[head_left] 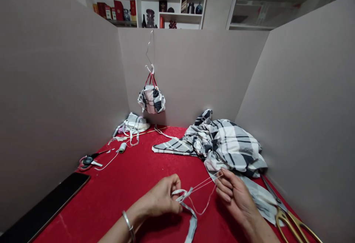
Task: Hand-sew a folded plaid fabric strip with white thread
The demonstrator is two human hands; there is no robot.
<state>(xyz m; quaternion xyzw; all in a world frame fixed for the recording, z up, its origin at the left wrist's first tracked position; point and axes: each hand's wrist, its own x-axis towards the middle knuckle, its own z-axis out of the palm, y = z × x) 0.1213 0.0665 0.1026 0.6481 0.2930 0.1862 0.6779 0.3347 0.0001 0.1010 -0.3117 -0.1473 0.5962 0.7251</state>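
My left hand [163,196], with a silver bangle on its wrist, is closed in a pinch on a narrow strip of white-grey fabric [188,213] that loops at the fingers and hangs down toward me. My right hand [235,195] is close beside it, fingers curled, pinching a thin white thread [205,184] that runs between the two hands. Both hands hover low over the red table cover [133,184], near its front edge.
A heap of black-and-white plaid cloth [222,143] lies behind my right hand. Gold-handled scissors [288,217] lie at the right. Small scissors [88,159], a thread spool [122,147] and scraps sit at the left, a dark tablet [47,208] at the front left. A small plaid bag [151,98] hangs on the back wall.
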